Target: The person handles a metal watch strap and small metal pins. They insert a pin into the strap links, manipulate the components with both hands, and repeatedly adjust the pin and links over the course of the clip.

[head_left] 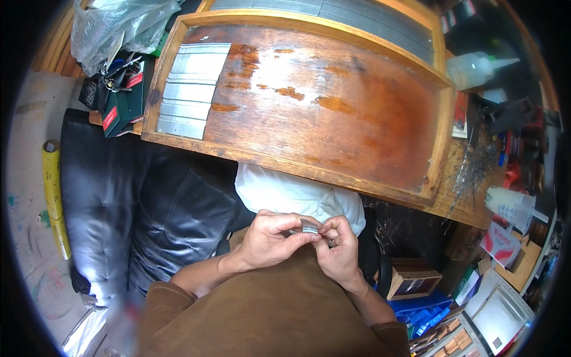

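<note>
My left hand [270,239] is closed around a small stack of thin grey metallic strips [310,228], gripping it between thumb and fingers in front of my chest. At the right end of that stack, my right hand [339,247] pinches with its thumb and fingertips. The exact kind of strip is too small to make out. Beyond my hands lies a shallow wooden tray [369,128] with a worn, shiny brown bottom. Flat silver-grey strips [191,89] fill its left end in tight rows. Below the tray's near edge a white cloth [291,191] covers my lap.
Behind the tray is another wooden frame holding grey strips [357,21]. A squeeze bottle [476,68] and a pile of thin dark wires [470,172] are on the right. A black leather seat [143,208], a yellow tube [55,199] and a plastic bag [122,30] are left.
</note>
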Available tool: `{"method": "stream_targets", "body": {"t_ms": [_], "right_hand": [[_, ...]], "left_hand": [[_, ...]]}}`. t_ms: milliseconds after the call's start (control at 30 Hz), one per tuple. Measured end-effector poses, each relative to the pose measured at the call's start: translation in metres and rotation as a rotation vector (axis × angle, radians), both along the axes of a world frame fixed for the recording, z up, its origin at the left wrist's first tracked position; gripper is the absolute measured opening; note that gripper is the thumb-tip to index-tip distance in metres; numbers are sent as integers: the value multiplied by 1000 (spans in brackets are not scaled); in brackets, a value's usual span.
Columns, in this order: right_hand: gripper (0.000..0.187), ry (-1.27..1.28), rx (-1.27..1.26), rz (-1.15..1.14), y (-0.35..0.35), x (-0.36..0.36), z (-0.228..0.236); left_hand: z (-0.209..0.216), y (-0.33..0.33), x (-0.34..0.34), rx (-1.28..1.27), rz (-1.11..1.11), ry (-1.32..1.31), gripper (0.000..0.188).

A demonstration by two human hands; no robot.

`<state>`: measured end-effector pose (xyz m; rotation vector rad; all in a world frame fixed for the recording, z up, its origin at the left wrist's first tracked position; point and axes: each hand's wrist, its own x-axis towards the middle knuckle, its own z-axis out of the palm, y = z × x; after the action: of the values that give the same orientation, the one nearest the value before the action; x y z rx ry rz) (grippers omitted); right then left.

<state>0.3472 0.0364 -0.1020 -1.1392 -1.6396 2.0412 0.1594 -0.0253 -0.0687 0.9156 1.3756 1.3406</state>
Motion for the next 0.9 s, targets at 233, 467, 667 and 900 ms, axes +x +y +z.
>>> {"method": "stream_targets", "body": {"t_ms": [233, 467, 667, 900], "right_hand": [[27, -13, 11, -11, 2, -6, 6], [31, 100, -273, -92, -3, -8, 5], [34, 140, -384, -88, -5, -6, 6], [31, 149, -420, -87, -4, -6, 15]], "left_hand": [[1, 4, 1, -82, 12, -18, 17], [-4, 2, -1, -292, -6, -360, 21], [-6, 1, -6, -359, -18, -477, 21], [-6, 1, -9, -348, -52, -489, 21]]}}
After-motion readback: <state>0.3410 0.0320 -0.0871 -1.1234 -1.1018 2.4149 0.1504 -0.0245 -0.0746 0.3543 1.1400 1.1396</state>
